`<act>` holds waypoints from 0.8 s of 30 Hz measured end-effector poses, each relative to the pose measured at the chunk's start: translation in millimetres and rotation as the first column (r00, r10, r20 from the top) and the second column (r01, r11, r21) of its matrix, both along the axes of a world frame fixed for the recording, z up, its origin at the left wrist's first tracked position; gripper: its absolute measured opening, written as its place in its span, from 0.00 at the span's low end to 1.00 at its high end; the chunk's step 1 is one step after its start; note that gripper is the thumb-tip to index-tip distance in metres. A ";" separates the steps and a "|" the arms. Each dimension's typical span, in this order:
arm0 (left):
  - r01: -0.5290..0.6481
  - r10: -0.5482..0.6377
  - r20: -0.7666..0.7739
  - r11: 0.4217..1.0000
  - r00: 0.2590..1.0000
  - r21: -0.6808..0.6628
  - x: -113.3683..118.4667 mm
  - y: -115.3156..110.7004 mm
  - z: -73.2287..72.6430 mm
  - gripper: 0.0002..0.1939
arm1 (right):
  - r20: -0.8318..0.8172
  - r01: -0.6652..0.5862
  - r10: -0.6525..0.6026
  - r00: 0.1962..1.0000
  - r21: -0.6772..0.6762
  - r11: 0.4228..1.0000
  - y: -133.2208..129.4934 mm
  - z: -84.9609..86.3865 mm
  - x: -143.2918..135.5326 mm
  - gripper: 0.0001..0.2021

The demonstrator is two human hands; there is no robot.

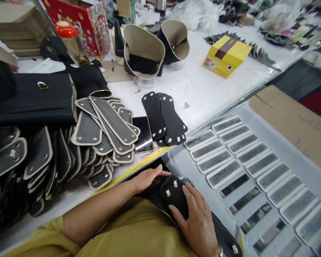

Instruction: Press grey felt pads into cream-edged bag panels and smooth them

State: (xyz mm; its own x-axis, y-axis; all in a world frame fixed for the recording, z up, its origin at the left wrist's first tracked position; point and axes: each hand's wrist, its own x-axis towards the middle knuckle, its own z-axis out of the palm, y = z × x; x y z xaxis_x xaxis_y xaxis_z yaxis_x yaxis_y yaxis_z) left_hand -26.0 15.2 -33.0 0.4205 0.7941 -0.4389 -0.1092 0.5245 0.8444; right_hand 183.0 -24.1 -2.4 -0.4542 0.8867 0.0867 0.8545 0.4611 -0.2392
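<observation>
Low in the middle, a black piece with small white tabs [169,200] lies close to the body. My right hand [196,217] is wrapped over its right side, thumb and fingers pressing on it. My left hand [148,178] reaches its upper left edge; the fingertips are partly hidden behind it, so its hold is unclear. Beyond the hands, a stack of black strips with white tabs [171,119] rests on the white table [203,96], beside a phone [143,135]. Left of the phone is a pile of grey pieces with pale rims and metal studs [112,121].
Rimmed rectangular pieces [251,144] lie in rows on a grey surface at right, by a cardboard sheet [291,125]. Farther back are a yellow box [226,57], two curved black holders [144,50] and a red-lidded bottle [72,43]. A yellow table edge [133,169] crosses before me.
</observation>
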 end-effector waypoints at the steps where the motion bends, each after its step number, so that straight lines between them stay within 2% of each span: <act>1: 0.014 -0.013 -0.030 0.999 0.999 0.040 0.4 1.7 1.6 0.29 | -0.001 -0.002 0.002 1.000 0.003 1.000 -0.3 0.1 0.3 0.28; 4: 0.098 -0.034 -0.228 0.957 0.973 0.275 8.5 3.8 6.0 0.23 | -0.001 -0.005 0.005 1.000 0.009 1.000 -0.7 0.4 1.4 0.28; 6: 0.148 -0.029 -0.324 0.926 0.946 0.348 14.8 3.2 6.8 0.21 | -0.001 -0.001 0.001 1.000 0.005 1.000 -0.5 1.1 1.2 0.28; 10: 0.125 0.001 -0.345 0.931 0.938 0.342 20.8 -1.1 4.7 0.21 | 0.027 0.004 -0.004 1.000 -0.014 1.000 -1.1 4.7 -0.3 0.28; 13: 0.131 0.012 -0.374 0.925 0.928 0.356 22.2 -4.0 5.1 0.22 | 0.126 -0.036 0.035 0.991 0.010 0.999 -8.8 7.2 9.4 0.29; 16: 0.176 -0.015 -0.420 0.921 0.908 0.347 22.5 -5.7 7.2 0.23 | 0.243 -0.074 0.057 0.968 0.059 0.996 -28.3 7.4 37.8 0.29; 20: 0.233 -0.023 -0.502 0.903 0.865 0.360 20.8 -7.1 7.8 0.25 | 0.315 -0.027 0.001 0.949 0.080 0.996 -63.6 11.8 84.5 0.30; 22: 0.272 0.037 -0.576 0.856 0.817 0.440 22.4 -8.0 9.8 0.26 | 0.316 0.009 -0.027 0.948 0.058 0.998 -76.2 18.7 96.7 0.30; 23: 0.301 0.099 -0.619 0.807 0.779 0.509 25.0 -9.1 12.2 0.25 | 0.306 0.026 -0.038 0.951 0.045 0.999 -79.7 23.0 98.3 0.29; 24: 0.347 0.172 -0.654 0.734 0.737 0.584 29.1 -10.9 15.6 0.24 | 0.290 0.047 -0.055 0.955 0.033 0.998 -81.2 27.1 97.0 0.28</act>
State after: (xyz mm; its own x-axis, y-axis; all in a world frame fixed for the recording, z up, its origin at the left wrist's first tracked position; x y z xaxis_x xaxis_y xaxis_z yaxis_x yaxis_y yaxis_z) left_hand 3.0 4.2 -17.4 0.3305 0.9435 -0.0222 0.5916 -0.1888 0.7838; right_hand 280.0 -105.3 24.7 -0.4176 0.9084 -0.0194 0.9078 0.4180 0.0345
